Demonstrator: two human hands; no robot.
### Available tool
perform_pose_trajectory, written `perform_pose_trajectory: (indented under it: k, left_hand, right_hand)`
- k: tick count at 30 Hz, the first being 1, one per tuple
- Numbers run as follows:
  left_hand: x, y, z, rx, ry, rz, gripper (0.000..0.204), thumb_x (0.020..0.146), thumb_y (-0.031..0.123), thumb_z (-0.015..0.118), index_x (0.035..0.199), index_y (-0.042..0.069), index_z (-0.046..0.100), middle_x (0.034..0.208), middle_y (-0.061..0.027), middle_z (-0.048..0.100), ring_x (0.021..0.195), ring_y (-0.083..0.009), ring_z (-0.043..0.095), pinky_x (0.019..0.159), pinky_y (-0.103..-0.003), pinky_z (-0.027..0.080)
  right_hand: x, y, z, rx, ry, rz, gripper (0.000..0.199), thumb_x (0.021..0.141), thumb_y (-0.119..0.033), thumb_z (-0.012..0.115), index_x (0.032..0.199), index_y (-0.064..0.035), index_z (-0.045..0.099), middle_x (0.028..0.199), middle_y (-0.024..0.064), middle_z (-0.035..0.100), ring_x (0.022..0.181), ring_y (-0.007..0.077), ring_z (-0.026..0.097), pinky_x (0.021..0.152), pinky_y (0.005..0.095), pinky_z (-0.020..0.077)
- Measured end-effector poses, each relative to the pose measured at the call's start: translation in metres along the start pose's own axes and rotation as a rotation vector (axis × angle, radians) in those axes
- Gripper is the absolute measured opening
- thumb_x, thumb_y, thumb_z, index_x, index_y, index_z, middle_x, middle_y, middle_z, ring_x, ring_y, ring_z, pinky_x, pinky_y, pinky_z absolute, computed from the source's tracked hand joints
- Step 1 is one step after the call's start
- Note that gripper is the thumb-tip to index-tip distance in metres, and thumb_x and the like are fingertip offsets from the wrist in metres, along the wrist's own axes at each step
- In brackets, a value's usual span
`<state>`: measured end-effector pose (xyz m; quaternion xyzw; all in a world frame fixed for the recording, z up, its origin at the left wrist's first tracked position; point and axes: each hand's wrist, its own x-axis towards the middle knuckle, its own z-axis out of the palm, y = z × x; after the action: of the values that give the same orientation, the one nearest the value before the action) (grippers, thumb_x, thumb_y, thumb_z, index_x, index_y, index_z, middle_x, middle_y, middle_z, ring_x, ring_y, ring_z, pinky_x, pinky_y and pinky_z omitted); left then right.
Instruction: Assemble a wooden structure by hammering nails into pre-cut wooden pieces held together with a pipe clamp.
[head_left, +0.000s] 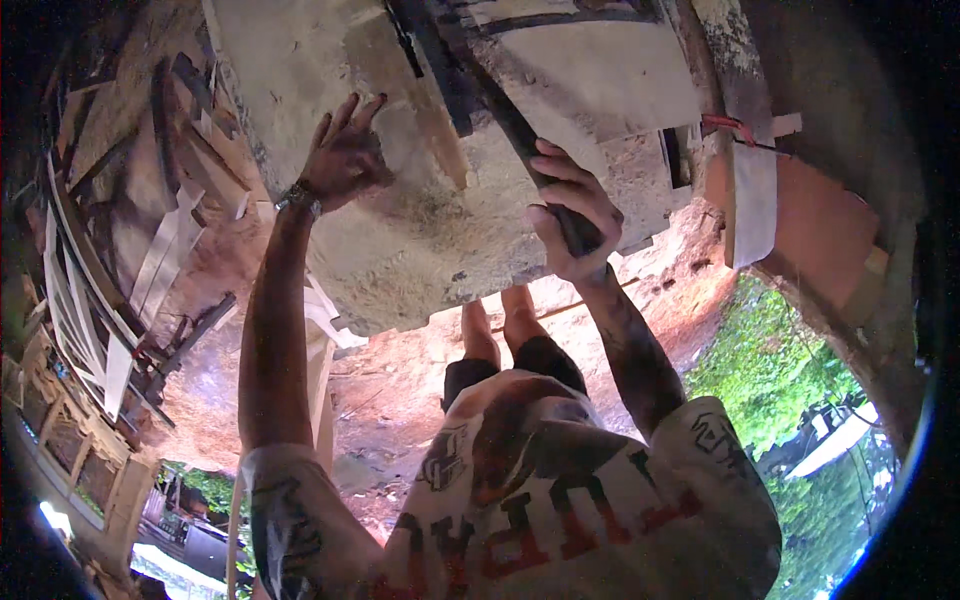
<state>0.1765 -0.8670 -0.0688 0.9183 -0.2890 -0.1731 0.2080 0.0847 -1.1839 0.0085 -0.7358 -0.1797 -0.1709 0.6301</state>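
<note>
My right hand [575, 205] is wrapped round the near end of a long dark bar [510, 120], thumb on one side and fingers over the other. The bar slants up and left across a dusty, pale work table [400, 260]. Its far end meets other dark pieces, and I cannot tell whether they are joined. My left hand [347, 160], with a watch [297, 198] at the wrist, is over the left part of the table. Several of its fingers are stretched and apart, and nothing shows in it. Beside it lies a narrow brown wood strip [440, 135].
Thin wood offcuts [165, 250] and bent strips are heaped at the left. A pale board [755, 200] and a reddish-brown panel [820, 230] stand at the right, near a red clamp-like piece [730, 127]. Reddish ground [390, 385] lies under the table.
</note>
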Motion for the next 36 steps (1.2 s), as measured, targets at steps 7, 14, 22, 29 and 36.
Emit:
perform_pose_trajectory:
  k: [7, 14, 22, 29, 36]
  left_hand:
    - [-0.004, -0.004, 0.001, 0.028, -0.005, 0.036, 0.016, 0.066, 0.034, 0.078, 0.069, 0.022, 0.069, 0.158, 0.0019, 0.020, 0.147, -0.0289, 0.008, 0.116, -0.055, 0.008]
    - [-0.004, -0.008, 0.008, 0.050, 0.032, -0.004, 0.019, 0.067, 0.035, 0.078, 0.069, 0.020, 0.067, 0.158, 0.0026, 0.019, 0.147, -0.0282, 0.009, 0.116, -0.055, 0.009]
    - [0.005, -0.005, 0.014, 0.051, 0.039, 0.031, 0.019, 0.065, 0.033, 0.080, 0.071, 0.019, 0.068, 0.157, 0.0030, 0.022, 0.147, -0.0275, 0.008, 0.116, -0.055, 0.008]
    - [-0.011, -0.018, 0.032, 0.047, 0.000, -0.049, 0.017, 0.070, 0.035, 0.074, 0.075, 0.021, 0.067, 0.158, 0.0009, 0.019, 0.147, -0.0312, 0.008, 0.114, -0.060, 0.005]
    - [0.000, 0.114, 0.096, -0.109, 0.452, -0.255, 0.026, 0.076, 0.036, 0.070, 0.096, 0.019, 0.069, 0.144, -0.0094, 0.043, 0.136, -0.0350, 0.032, 0.105, -0.055, 0.026]
  right_hand:
    - [-0.027, -0.012, -0.014, -0.044, -0.003, -0.022, 0.018, 0.083, -0.007, 0.067, 0.097, 0.0018, 0.059, 0.106, 0.0228, 0.063, 0.111, 0.0393, 0.059, 0.098, 0.0496, 0.0452]
    - [0.035, -0.011, 0.012, 0.027, 0.163, -0.052, 0.012, 0.083, -0.009, 0.066, 0.085, 0.0020, 0.062, 0.097, 0.0204, 0.067, 0.096, 0.0309, 0.064, 0.086, 0.0423, 0.0501]
    - [0.226, 0.085, 0.048, 0.407, 0.030, 0.286, 0.033, 0.084, -0.004, 0.065, 0.061, -0.0117, 0.042, 0.054, -0.0009, 0.032, 0.044, 0.0123, 0.032, 0.044, 0.0336, 0.0297]
    - [0.267, 0.044, 0.072, 0.148, 0.205, 0.627, 0.037, 0.089, -0.010, 0.057, 0.056, -0.0105, 0.039, 0.049, 0.0014, 0.035, 0.041, 0.0125, 0.032, 0.041, 0.0351, 0.0291]
    - [0.239, -0.004, -0.043, 0.378, 0.448, 0.626, 0.024, 0.088, -0.020, 0.065, 0.069, -0.0071, 0.057, 0.052, 0.0069, 0.048, 0.040, 0.0208, 0.043, 0.046, 0.0367, 0.0431]
